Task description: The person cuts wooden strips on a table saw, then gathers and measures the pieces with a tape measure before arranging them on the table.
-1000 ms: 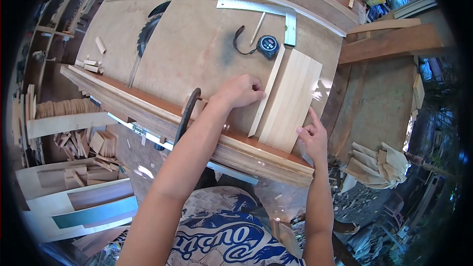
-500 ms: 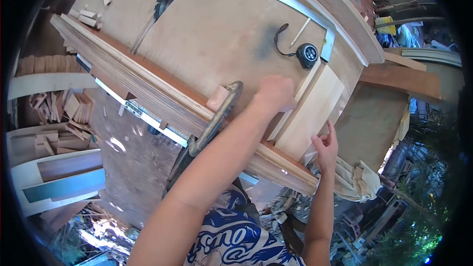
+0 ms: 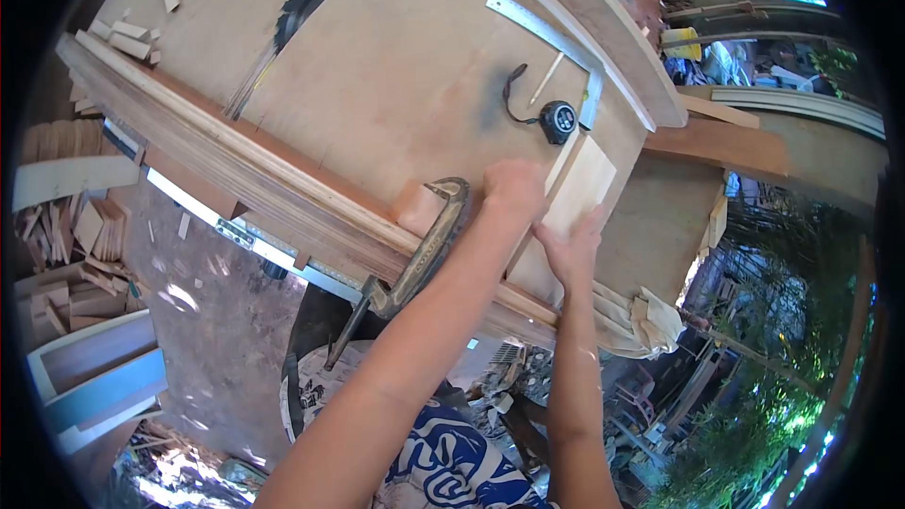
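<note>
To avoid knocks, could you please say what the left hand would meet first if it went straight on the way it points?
The left hand would probably meet the tape measure first, across a stretch of tabletop; the hand's height is hard to judge, so it might pass above.

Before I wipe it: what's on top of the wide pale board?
The right hand lies over the middle of the wide pale board. Bare wood shows beyond and nearer than the hand; the surface directly beneath it is covered and cannot be seen.
</note>
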{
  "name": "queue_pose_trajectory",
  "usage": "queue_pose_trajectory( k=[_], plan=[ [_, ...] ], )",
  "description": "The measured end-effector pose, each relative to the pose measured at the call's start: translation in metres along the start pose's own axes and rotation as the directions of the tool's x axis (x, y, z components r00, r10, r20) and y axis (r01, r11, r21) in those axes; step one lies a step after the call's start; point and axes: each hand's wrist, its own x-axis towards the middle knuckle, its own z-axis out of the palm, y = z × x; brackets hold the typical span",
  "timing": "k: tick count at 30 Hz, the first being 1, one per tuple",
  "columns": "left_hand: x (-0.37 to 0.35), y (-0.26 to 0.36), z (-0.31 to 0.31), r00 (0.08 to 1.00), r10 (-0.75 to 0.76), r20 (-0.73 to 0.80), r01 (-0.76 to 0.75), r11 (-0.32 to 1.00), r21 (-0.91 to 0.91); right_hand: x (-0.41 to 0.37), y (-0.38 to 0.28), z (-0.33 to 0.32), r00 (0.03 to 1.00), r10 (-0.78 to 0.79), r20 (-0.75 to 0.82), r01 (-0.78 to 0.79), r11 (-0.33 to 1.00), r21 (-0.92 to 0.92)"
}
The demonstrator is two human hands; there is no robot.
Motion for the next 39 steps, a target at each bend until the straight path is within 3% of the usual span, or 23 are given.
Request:
queue_pose_trajectory(
  k=[11,13,14,16,17,19,20,22,23,25,29,31,39],
  plan=[
    [-0.002,0.011,-0.007,1.0,-0.02,-0.009,0.021,0.998,0.051,-0.002,-0.019,-0.026,0.986,0.154,0.063,-0.158,0.985,0.065],
    [0.004,0.008,0.001,1.0,-0.015,-0.01,0.016,0.998,0.057,0.005,0.006,-0.019,0.998,0.061,-0.008,-0.057,0.965,0.257],
    [0.005,0.009,0.002,1.0,-0.022,-0.005,0.022,0.998,0.052,0.011,0.019,-0.014,0.998,0.062,-0.026,-0.053,0.962,0.267],
    [0.001,0.015,-0.001,1.0,-0.015,-0.019,0.016,0.998,0.066,0.019,0.041,-0.005,0.997,-0.08,-0.002,0.055,0.67,0.74],
    [-0.001,0.018,-0.003,0.999,-0.025,-0.026,0.027,0.997,0.072,0.016,0.041,-0.015,0.997,-0.076,-0.018,0.064,0.662,0.747],
    [-0.002,0.022,-0.005,1.0,-0.015,-0.007,0.015,0.995,0.094,0.004,0.03,-0.04,0.972,-0.031,0.235,-0.191,0.489,0.851],
    [-0.001,0.021,-0.005,1.0,-0.022,0.016,0.02,0.995,0.101,0.002,0.03,-0.045,0.974,-0.03,0.225,-0.184,0.477,0.86],
    [0.002,0.019,-0.002,1.0,-0.019,0.02,0.017,0.992,0.122,-0.001,0.031,-0.051,0.953,-0.201,0.227,-0.169,0.268,0.948],
    [0.002,0.019,-0.001,0.999,-0.026,0.029,0.022,0.992,0.128,0.0,0.033,-0.049,0.955,-0.202,0.216,-0.162,0.255,0.953],
    [0.002,0.018,0.001,1.0,-0.023,0.018,0.021,0.991,0.129,0.001,0.039,-0.039,0.948,-0.302,0.097,-0.085,0.053,0.995],
    [-0.001,0.02,0.002,1.0,-0.017,-0.002,0.018,0.994,0.107,-0.005,0.051,-0.04,0.936,-0.318,0.152,-0.163,-0.01,0.987],
    [-0.001,0.021,0.002,1.0,0.0,-0.01,0.001,0.992,0.126,-0.005,0.057,-0.04,0.915,-0.353,0.193,-0.249,-0.12,0.961],
    [0.002,0.016,0.007,0.999,0.028,-0.026,-0.023,0.986,0.163,-0.006,0.057,-0.049,0.917,-0.37,0.149,-0.243,-0.222,0.944]
  ],
)
